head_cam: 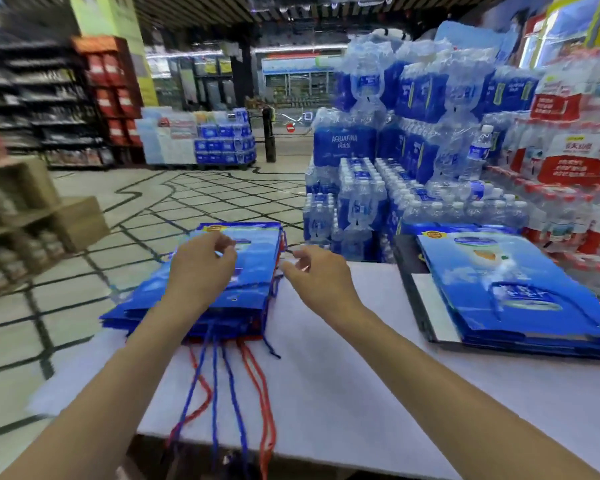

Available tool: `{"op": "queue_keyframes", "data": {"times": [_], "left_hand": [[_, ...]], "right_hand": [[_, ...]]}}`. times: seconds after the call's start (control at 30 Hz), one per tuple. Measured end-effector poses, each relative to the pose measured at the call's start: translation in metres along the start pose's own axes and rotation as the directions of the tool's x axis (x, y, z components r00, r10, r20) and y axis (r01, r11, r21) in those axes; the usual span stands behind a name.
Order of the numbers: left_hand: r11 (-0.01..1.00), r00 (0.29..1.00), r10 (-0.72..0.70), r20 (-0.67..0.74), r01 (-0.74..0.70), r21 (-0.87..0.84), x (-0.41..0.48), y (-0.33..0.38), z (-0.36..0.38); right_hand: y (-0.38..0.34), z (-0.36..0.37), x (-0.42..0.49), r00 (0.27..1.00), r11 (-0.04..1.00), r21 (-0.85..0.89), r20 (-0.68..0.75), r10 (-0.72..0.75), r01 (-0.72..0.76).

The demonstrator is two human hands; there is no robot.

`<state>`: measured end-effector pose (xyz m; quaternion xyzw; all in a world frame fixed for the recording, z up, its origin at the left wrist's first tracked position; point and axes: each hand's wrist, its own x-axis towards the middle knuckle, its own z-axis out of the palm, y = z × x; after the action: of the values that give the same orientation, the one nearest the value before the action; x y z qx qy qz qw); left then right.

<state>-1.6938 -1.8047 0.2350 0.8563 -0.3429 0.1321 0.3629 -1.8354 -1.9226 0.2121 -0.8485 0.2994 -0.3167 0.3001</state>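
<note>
A stack of flat blue paper bags (253, 271) lies on the white table (343, 358), with blue and red cord handles (229, 382) trailing toward me over the near edge. My left hand (201, 265) hovers over the top bag with its fingers curled; whether it touches the bag is unclear. My right hand (312, 271) is just right of the stack, fingers loosely curled, seemingly holding nothing. The picture is blurred by motion.
A second stack of blue bags (510, 289) lies at the table's right on a dark tray. Behind the table stand shrink-wrapped packs of water bottles (395, 161), blue and red. Cardboard shelves (25, 216) are at the left across a tiled floor.
</note>
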Motion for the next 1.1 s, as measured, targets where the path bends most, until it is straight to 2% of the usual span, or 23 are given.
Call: {"op": "queue_keyframes", "data": {"times": [0.1, 0.2, 0.3, 0.37, 0.43, 0.5, 0.6, 0.67, 0.93, 1.1], "left_hand": [[0.969, 0.992, -0.114, -0.058, 0.124, 0.214, 0.005, -0.050, -0.029], [0.866, 0.955, -0.296, -0.005, 0.271, 0.419, 0.001, -0.088, -0.039], [0.823, 0.925, -0.376, 0.058, 0.305, 0.479, -0.013, -0.110, -0.032], [0.829, 0.927, -0.373, 0.028, 0.320, 0.458, -0.017, -0.114, -0.027], [0.852, 0.934, -0.356, 0.004, 0.323, 0.412, -0.015, -0.114, -0.025], [0.891, 0.932, -0.363, 0.000, 0.347, 0.294, -0.011, -0.110, -0.025], [0.930, 0.935, -0.355, -0.006, 0.354, 0.095, -0.009, -0.101, -0.026], [0.935, 0.935, -0.355, -0.008, 0.355, 0.002, -0.011, -0.089, -0.025], [0.928, 0.949, -0.297, -0.108, 0.260, -0.267, -0.013, -0.058, -0.006], [0.948, 0.974, -0.191, -0.122, 0.151, -0.280, -0.015, -0.046, 0.007]], "right_hand": [[-0.025, 0.043, 0.005, 0.995, 0.997, -0.024, 0.067, 0.080, -0.078], [-0.030, 0.075, 0.004, 0.968, 0.981, -0.089, 0.165, 0.187, -0.174], [-0.020, 0.090, 0.002, 0.934, 0.954, -0.079, 0.198, 0.298, -0.288], [-0.013, 0.089, 0.001, 0.899, 0.926, -0.003, 0.241, 0.367, -0.377], [-0.010, 0.086, -0.001, 0.898, 0.928, -0.007, 0.246, 0.364, -0.374], [-0.007, 0.084, 0.000, 0.914, 0.931, 0.024, 0.201, 0.352, -0.364], [-0.004, 0.078, 0.006, 0.911, 0.888, 0.212, 0.152, 0.383, -0.408], [0.001, 0.069, 0.009, 0.908, 0.858, 0.297, 0.127, 0.398, -0.418], [0.019, 0.033, 0.004, 0.908, 0.804, 0.436, 0.090, 0.408, -0.405], [0.028, 0.009, 0.004, 0.925, 0.830, 0.432, 0.031, 0.378, -0.353]]}}
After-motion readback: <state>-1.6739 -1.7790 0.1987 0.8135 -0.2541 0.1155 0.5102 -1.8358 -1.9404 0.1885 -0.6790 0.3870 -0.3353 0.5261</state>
